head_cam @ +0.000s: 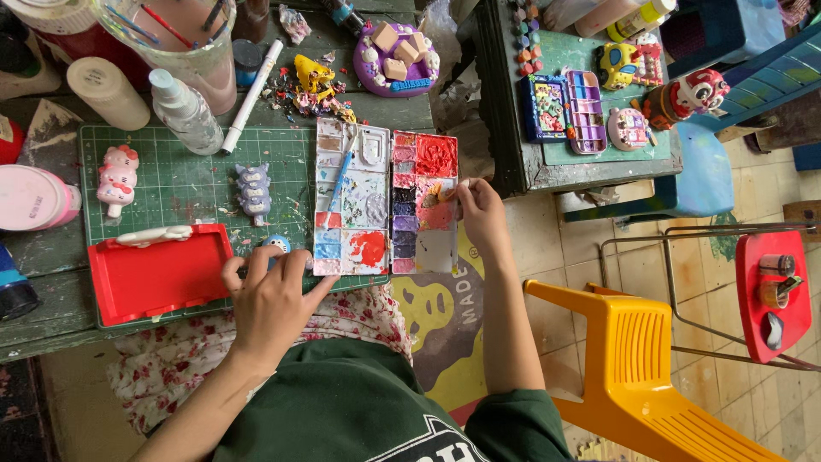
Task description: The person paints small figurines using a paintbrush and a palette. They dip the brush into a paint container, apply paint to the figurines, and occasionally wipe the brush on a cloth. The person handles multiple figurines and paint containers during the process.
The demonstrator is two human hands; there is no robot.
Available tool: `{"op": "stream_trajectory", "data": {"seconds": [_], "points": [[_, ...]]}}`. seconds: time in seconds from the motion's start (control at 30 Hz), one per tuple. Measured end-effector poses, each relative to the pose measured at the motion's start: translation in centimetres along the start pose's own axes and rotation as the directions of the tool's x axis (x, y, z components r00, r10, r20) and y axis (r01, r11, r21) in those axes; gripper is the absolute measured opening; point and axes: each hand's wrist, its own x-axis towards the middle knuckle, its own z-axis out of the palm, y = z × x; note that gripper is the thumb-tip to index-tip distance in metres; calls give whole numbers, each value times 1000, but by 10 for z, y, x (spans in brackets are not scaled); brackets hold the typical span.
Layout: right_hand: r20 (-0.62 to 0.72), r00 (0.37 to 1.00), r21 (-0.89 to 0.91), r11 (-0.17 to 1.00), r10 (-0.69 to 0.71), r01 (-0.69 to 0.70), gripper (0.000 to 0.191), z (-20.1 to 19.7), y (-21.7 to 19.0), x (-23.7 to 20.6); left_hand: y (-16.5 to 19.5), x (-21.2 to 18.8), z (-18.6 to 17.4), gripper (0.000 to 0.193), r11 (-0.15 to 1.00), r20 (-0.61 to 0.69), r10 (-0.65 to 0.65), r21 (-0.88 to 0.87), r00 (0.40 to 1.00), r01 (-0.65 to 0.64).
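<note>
Nearest, the left hand (269, 295) curls around a small blue figurine (275, 245) just left of the paint palette (385, 197); the right hand (481, 212) pinches a brush at its right edge, loading colour; painting calls for steadiness.

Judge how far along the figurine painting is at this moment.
Done, by the look: the pink cat figurine and the grey stacked figurine on the green cutting mat carry colour. In hand: the left hand grips a small blue-and-white figure; the right hand reaches into the paint palette. Left: a white piece on the red tray looks unpainted.
</note>
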Motion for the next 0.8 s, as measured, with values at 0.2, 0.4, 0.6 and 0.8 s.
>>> {"op": "stream_trajectory", "data": {"seconds": [0.2,0.4,0.6,0.8], "points": [[25,982,-29,982,189,-189,16,-8,3,3,3,5,-8,48,1000,6,-11,-17,1000,11],[75,976,-1,979,203,-204,17,-2,2,-1,10,23,-45,59,999,126,10,-38,992,-5],[94,980,129,974,176,-188,16,9,12,-8,26,99,-5,28,927,245,344,-240,906,-287],[62,980,177,965,187,-195,15,17,6,-21,85,169,106,14,873,210,485,-162,849,-459]]}}
